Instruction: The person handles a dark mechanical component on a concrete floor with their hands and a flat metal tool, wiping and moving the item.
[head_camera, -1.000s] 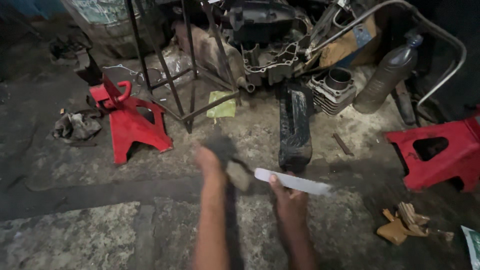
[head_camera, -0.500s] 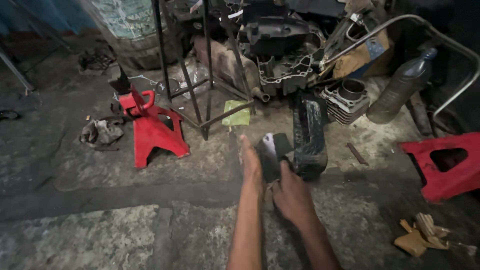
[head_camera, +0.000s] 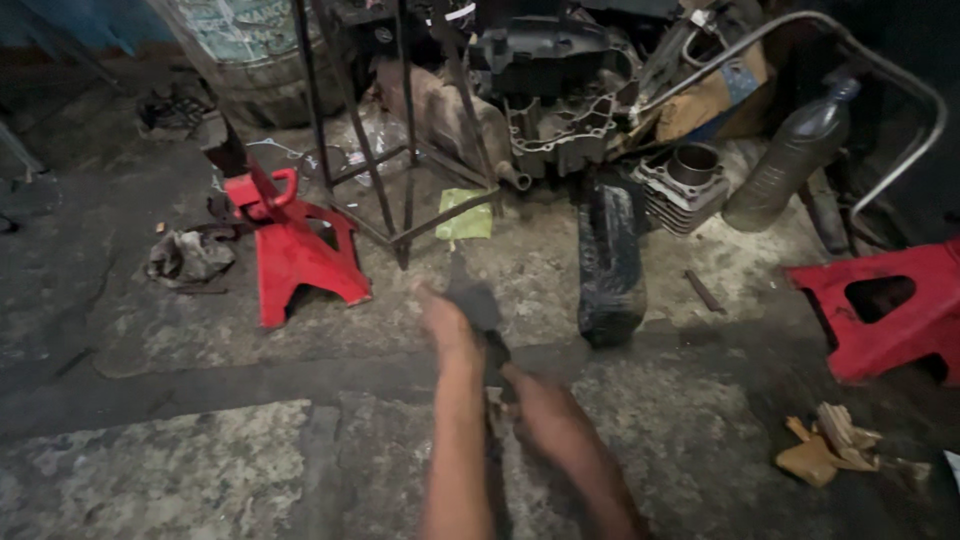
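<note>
Both hands were out over the concrete floor (head_camera: 200, 480), working on a dark flat part (head_camera: 472, 300). The left hand (head_camera: 443, 325) had it pinched at its lower end, held up just above the floor. The right hand (head_camera: 545, 420) sat just below, fingers curled near the part's bottom, but it was too blurry to tell if that grip was closed on anything. Looked like mid-handling to me, nothing set down. A red jack stand (head_camera: 295, 250) stood off to the left, and a black bag (head_camera: 610, 260) lay to the right.
</note>
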